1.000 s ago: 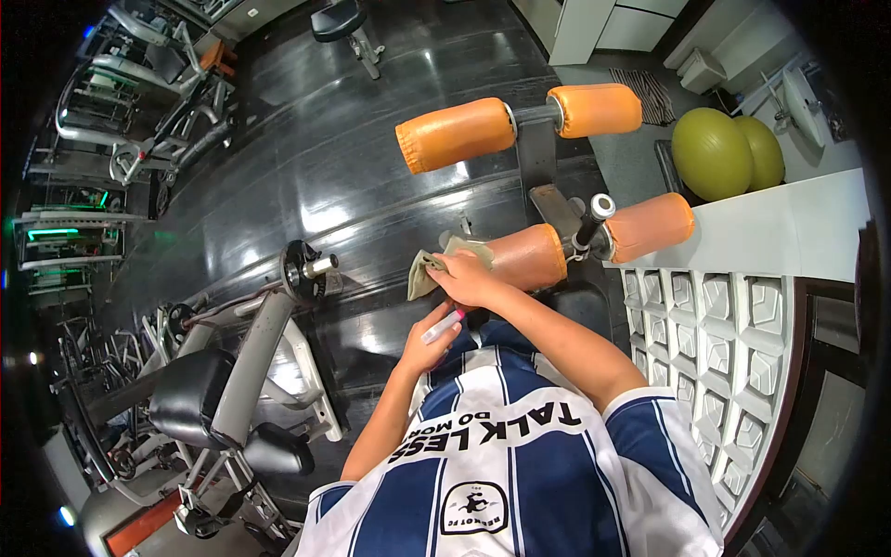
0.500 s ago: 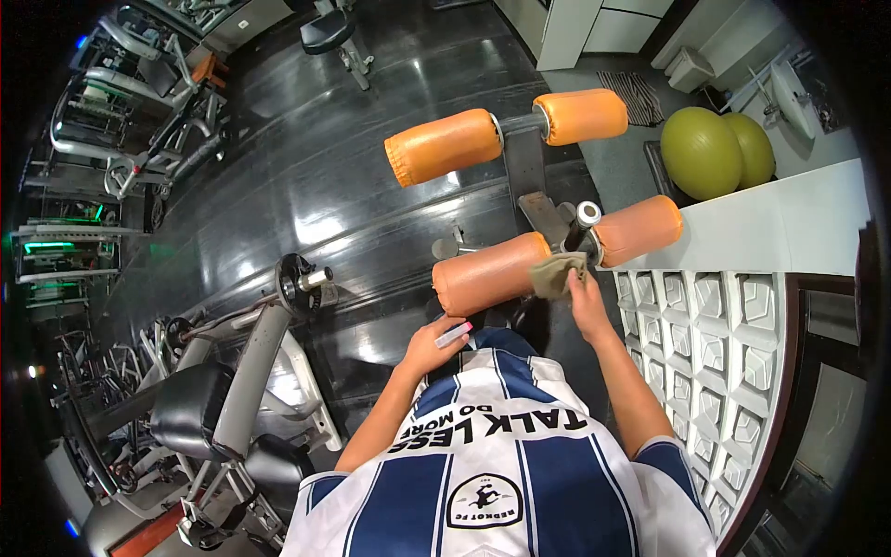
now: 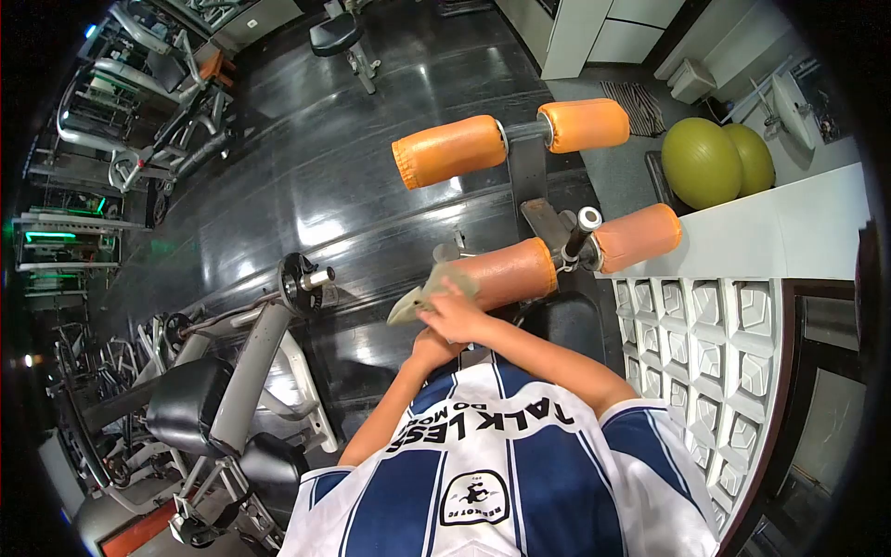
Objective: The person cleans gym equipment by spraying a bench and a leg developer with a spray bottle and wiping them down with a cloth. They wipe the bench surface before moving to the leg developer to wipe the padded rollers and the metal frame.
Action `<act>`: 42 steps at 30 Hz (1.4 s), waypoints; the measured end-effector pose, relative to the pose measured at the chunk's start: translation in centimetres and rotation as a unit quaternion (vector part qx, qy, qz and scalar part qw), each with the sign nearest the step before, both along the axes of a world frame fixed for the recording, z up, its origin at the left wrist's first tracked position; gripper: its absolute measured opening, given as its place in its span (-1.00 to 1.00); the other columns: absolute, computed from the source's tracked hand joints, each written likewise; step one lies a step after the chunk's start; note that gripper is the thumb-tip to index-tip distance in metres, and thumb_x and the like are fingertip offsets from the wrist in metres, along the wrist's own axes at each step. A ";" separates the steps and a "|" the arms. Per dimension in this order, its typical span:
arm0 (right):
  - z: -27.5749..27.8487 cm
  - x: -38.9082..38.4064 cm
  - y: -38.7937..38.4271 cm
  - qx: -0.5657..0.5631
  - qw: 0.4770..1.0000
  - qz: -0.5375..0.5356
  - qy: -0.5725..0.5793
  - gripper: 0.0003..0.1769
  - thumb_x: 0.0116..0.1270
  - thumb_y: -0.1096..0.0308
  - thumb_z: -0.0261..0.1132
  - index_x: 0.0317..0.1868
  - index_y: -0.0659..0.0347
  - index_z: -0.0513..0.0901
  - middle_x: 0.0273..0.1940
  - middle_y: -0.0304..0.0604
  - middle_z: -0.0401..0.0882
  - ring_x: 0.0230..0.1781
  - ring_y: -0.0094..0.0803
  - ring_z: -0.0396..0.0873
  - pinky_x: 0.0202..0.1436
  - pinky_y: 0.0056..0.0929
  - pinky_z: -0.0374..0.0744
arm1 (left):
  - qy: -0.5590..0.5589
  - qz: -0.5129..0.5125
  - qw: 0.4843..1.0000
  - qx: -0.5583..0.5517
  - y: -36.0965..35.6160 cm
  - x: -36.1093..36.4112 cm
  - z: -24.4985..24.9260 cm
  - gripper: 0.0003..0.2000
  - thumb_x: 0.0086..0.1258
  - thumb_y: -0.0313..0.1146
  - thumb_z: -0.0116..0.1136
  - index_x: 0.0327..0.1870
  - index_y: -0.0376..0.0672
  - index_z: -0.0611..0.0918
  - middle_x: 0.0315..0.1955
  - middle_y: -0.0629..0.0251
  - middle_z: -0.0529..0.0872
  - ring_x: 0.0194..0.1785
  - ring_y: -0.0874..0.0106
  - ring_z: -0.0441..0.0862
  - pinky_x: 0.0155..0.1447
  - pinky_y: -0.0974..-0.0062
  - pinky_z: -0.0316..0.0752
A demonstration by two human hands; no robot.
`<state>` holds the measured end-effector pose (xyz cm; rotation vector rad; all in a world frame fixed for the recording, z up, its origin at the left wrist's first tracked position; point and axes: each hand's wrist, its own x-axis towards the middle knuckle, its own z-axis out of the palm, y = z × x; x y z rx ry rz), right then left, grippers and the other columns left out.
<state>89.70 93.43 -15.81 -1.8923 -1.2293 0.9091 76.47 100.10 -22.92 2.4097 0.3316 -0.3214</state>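
My right hand (image 3: 455, 316) holds a grey-green cloth (image 3: 452, 280) against the left end of the near orange roller pad (image 3: 510, 272). Part of the cloth hangs out past the pad's end, to the left. Just below, my left hand (image 3: 434, 349) is close against the right one, which covers its fingers, so what it holds is hidden. To the right, the roller's other half (image 3: 639, 239) sits beyond an upright metal post (image 3: 582, 230). Farther off is a second pair of orange pads, a left one (image 3: 450, 151) and a right one (image 3: 585, 125).
Gym machines with black seats (image 3: 190, 406) stand at my left. On the right are a white patterned block wall (image 3: 691, 343) with a pale ledge (image 3: 770, 227), and green exercise balls (image 3: 701, 162). A black stool (image 3: 336, 34) stands farther back on the dark floor (image 3: 278, 148).
My right hand has carried the cloth leftward from the post to the near pad's left end. My left hand, which showed a small white item with a pink end, is now partly covered.
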 end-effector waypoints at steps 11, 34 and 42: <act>4.2 8.6 -8.1 0.112 0.903 -0.363 0.200 -0.38 0.56 -0.12 0.00 0.03 0.36 0.64 -0.09 -0.04 0.68 -0.04 -0.34 0.57 0.10 -0.29 0.50 | -0.122 0.094 0.982 -0.107 0.5 1.4 7.5 -0.66 0.30 -0.17 0.22 0.04 -0.08 0.70 -0.11 0.10 0.74 -0.05 0.07 0.70 0.02 0.25 0.58; -0.8 6.0 0.6 0.059 0.919 -0.284 0.267 -0.39 0.52 -0.09 0.05 -0.03 0.41 0.63 -0.09 -0.02 0.70 -0.02 -0.22 0.62 0.13 -0.23 0.48 | -0.047 0.393 0.797 -0.457 3.6 -0.9 4.7 -0.56 0.40 -0.09 0.24 0.15 -0.22 0.64 -0.26 0.37 0.71 -0.45 0.53 0.56 -0.35 0.50 0.51; 4.7 10.8 -9.5 0.212 0.814 -0.449 0.300 -0.48 0.60 -0.03 -0.01 0.03 0.31 0.61 -0.05 -0.18 0.64 -0.05 -0.48 0.56 0.09 -0.42 0.50 | 0.124 0.143 0.939 -0.287 3.1 1.9 7.3 -0.49 0.35 0.03 0.27 0.11 -0.23 0.62 -0.18 0.34 0.72 -0.32 0.50 0.64 -0.29 0.51 0.56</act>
